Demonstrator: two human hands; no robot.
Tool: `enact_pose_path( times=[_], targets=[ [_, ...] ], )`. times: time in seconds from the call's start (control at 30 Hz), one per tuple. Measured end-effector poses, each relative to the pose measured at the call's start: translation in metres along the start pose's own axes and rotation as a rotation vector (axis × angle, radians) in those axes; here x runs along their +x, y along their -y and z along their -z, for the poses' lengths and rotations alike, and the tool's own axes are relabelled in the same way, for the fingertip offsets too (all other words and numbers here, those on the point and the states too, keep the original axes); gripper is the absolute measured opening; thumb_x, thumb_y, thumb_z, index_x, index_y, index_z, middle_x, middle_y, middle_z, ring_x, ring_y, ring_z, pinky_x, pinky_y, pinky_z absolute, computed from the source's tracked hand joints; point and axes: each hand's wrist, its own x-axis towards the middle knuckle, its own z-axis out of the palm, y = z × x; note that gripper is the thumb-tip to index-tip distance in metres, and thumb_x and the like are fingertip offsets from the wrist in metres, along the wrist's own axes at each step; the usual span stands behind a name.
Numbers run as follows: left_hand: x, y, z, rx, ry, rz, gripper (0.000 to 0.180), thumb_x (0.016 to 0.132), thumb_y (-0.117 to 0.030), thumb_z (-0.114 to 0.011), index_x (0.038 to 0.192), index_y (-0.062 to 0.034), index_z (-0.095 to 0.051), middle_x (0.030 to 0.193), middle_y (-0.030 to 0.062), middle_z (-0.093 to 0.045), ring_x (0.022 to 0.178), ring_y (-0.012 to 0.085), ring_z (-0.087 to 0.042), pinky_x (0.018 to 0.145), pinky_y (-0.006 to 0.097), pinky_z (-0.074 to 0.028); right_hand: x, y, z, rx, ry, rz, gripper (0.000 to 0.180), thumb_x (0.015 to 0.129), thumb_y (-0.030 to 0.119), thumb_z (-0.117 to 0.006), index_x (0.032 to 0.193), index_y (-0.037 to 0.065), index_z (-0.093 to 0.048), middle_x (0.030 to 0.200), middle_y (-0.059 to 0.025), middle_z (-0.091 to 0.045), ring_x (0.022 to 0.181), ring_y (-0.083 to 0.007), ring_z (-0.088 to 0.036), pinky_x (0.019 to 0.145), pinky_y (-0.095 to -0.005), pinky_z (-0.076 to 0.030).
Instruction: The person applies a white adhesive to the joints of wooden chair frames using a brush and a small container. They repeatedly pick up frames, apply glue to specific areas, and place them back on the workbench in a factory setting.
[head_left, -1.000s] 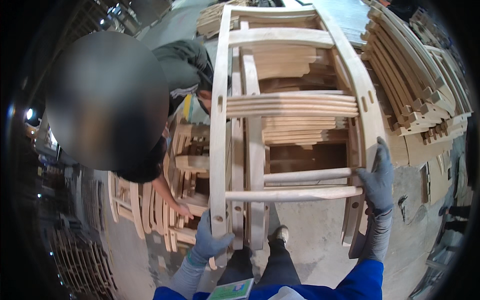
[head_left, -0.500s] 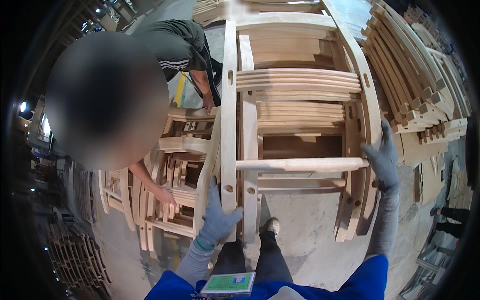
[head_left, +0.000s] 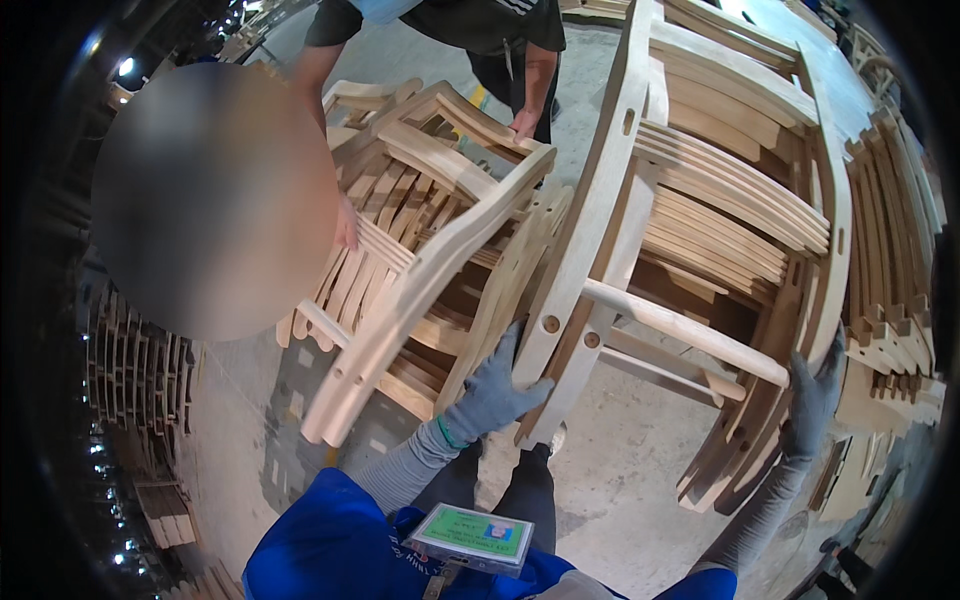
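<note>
A pale wooden chair-back frame, with two long curved posts and slatted cross rails, stands in front of me atop similar frames. My left hand, in a grey glove, grips the lower end of its left post, thumb across the wood. At the right post's lower part, my right hand, also gloved, is closed around the outer edge; some fingers are hidden. To the left, a co-worker's bare hands hold another slatted wooden frame, tilted. Beside my left hand lie more wooden frames.
Stacked wooden frames stand along the right side. Cardboard sheets lie below them on the concrete floor. Further slatted stacks stand at the far left. The co-worker stands across from me at the upper left.
My view has swung, so my frame sits further right and tilted. The co-worker's frame has come up and turned, exposing frames beside my left hand. Both my hands keep their hold.
</note>
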Motion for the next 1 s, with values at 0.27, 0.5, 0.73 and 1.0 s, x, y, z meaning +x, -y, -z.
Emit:
enact_pose_path(
  times=[0.27,0.5,0.73,1.0],
  targets=[
    [-0.066,0.046,0.001,0.025,0.085,0.043,0.091,0.083,-0.053,-0.055,0.139,0.0080,-0.018,0.123,0.0313,-0.046,0.116,0.0377,-0.047,0.097,0.040,-0.039,-0.022,0.001,0.006,-0.357,0.000,-0.017,0.061,0.093,0.037,-0.049,0.139,0.003,-0.029,0.138,-0.0242,-0.037,0.127,-0.0330,-0.040,0.100,-0.0353,-0.035],
    [-0.185,0.134,0.026,0.347,0.520,0.009,0.076,0.087,-0.048,-0.050,0.133,0.0085,-0.027,0.126,0.0317,-0.043,0.117,0.0418,-0.045,0.095,0.042,-0.040,-0.136,-0.030,0.039,-0.699,-0.144,0.038,0.057,0.095,0.041,-0.041,0.140,0.007,-0.030,0.132,-0.0293,-0.041,0.121,-0.0417,-0.042,0.096,-0.0422,-0.039],
    [-0.332,0.216,0.162,0.247,0.175,0.222,0.071,0.081,-0.039,-0.060,0.133,0.0023,-0.034,0.130,0.0293,-0.040,0.121,0.0397,-0.042,0.101,0.040,-0.034,-0.298,0.021,-0.022,-0.666,-0.091,-0.462,0.058,0.092,0.039,-0.043,0.137,0.004,-0.033,0.125,-0.0264,-0.049,0.108,-0.0428,-0.051,0.086,-0.0448,-0.044],
    [-0.440,0.283,0.272,0.345,0.117,0.714,0.071,0.082,-0.037,-0.059,0.133,0.0035,-0.034,0.128,0.0266,-0.045,0.120,0.0380,-0.044,0.101,0.041,-0.034,-0.511,0.072,-0.160,-0.634,0.481,-0.547,0.059,0.080,0.043,-0.054,0.125,0.005,-0.049,0.126,-0.0245,-0.046,0.118,-0.0401,-0.043,0.095,-0.0458,-0.041]
  ],
)
